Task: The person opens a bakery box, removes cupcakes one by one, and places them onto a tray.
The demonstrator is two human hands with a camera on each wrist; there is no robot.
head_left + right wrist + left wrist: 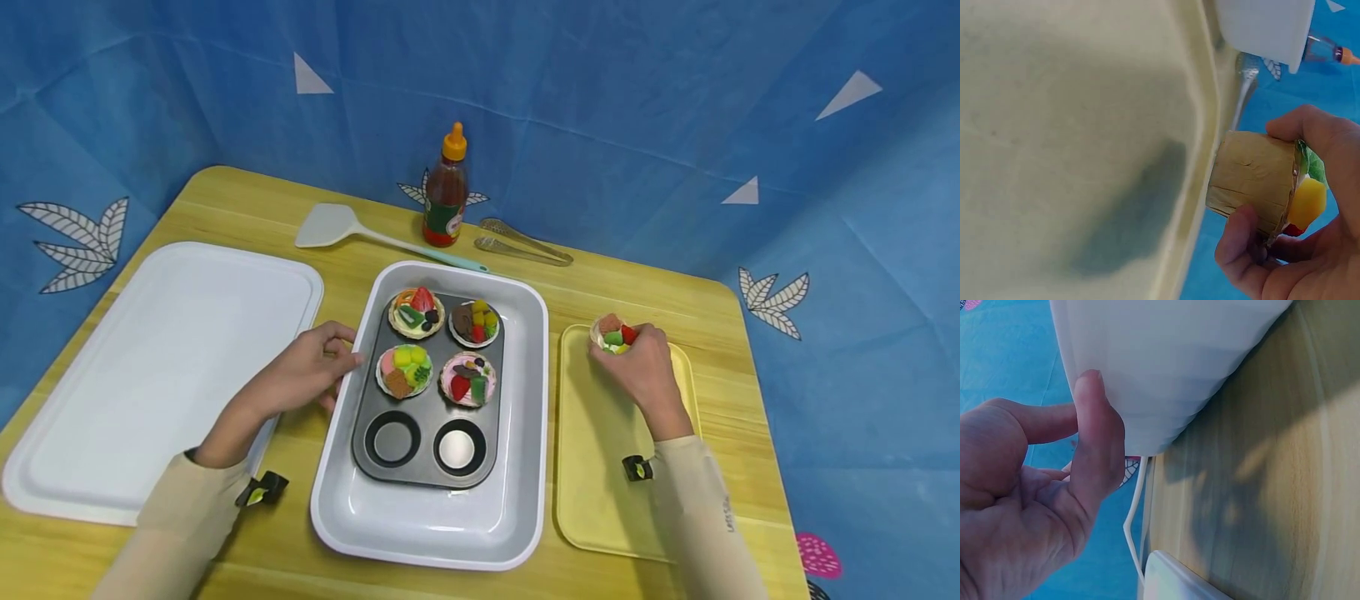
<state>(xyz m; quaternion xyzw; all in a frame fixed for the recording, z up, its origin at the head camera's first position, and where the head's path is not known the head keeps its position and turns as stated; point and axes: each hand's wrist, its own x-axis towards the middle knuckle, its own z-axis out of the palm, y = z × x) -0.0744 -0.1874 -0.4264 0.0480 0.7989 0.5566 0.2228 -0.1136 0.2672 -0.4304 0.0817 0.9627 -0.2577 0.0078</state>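
In the head view, my right hand (639,360) pinches a small fruit tart (609,332) over the far end of a yellow tray (564,467). Its beige cup side (1254,178) shows between thumb and fingers in the right wrist view, tilted sideways. My left hand (303,367) touches the left rim of a deep white basin (427,546) with loosely bent fingers; one digit lies along the outer wall in the left wrist view. Inside the basin sits a dark muffin tin (429,473). Fruit tarts (405,372) fill its far and middle rows; both near cups hold nothing.
A flat white tray (172,358) lies at the left. Behind the basin are a white spatula (330,227) with a pale green handle, a red sauce bottle (446,200) with an orange cap, and metal tongs (525,246). A blue cloth (600,108) hangs behind the wooden table.
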